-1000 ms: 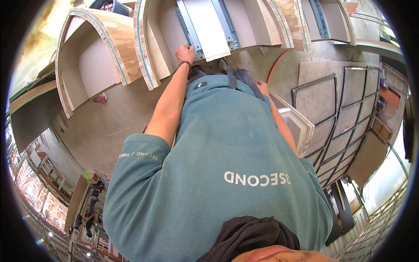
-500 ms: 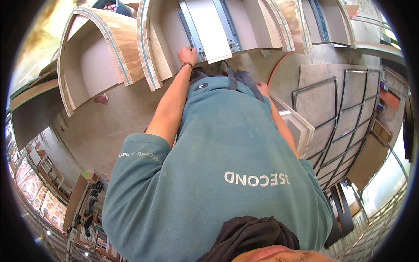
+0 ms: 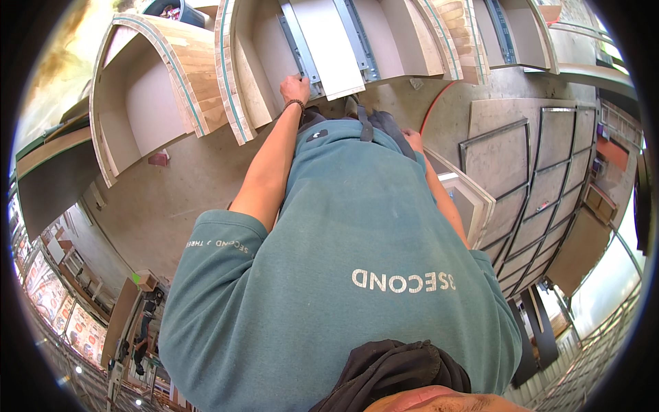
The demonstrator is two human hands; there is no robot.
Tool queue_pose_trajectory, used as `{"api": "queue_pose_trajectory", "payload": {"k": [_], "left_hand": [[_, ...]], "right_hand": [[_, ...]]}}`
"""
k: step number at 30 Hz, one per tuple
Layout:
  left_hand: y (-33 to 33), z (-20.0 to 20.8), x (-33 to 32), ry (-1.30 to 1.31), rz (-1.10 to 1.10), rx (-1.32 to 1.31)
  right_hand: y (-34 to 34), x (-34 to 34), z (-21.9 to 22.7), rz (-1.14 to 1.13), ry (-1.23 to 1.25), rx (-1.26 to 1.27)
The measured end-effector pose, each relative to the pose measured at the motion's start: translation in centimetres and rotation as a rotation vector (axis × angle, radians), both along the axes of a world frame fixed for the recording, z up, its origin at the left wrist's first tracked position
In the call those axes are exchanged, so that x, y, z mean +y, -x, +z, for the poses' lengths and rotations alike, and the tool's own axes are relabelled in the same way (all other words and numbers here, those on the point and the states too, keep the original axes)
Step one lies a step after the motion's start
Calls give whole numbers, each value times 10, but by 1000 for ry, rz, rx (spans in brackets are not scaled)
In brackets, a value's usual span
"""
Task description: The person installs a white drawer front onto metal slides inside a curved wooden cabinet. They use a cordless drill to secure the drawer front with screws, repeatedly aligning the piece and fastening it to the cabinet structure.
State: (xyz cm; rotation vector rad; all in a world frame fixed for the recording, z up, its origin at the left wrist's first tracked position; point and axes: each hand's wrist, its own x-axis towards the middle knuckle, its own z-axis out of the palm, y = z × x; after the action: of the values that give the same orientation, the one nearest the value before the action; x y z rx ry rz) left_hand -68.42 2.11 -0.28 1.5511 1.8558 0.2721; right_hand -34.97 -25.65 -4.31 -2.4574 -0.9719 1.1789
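My left hand, with a beaded bracelet at the wrist, is closed at the near end of a metal drawer slide. Whatever its fingers grip is too small to make out. Between this slide and a second metal slide lies a long white panel inside an open wooden cabinet with curved, layered edges. My right hand hangs low beside my right hip, against the dark cloth there; its fingers are mostly hidden.
Another curved cabinet stands at left, and a further one at right. A blue bin is behind. Across the floor runs a red hose. Dark metal frames lie at right, with pale layered pieces beside my right arm.
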Motion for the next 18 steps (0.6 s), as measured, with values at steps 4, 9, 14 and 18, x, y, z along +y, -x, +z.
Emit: {"api": "queue_pose_trajectory", "payload": {"k": [4,9,14,18], "left_hand": [[-1,2,-1,-7,-12,-11],[4,-13,-2,-57,-15,9],[1,-9,-3,-72,-7,0],[1,1,-1,11,3,-10]], "right_hand": [[3,3,4,-1,3,-3],[7,9,11,-27,41,-4],[1,8,2,-28,21,28],[0,10,-2,16,19,5]]}}
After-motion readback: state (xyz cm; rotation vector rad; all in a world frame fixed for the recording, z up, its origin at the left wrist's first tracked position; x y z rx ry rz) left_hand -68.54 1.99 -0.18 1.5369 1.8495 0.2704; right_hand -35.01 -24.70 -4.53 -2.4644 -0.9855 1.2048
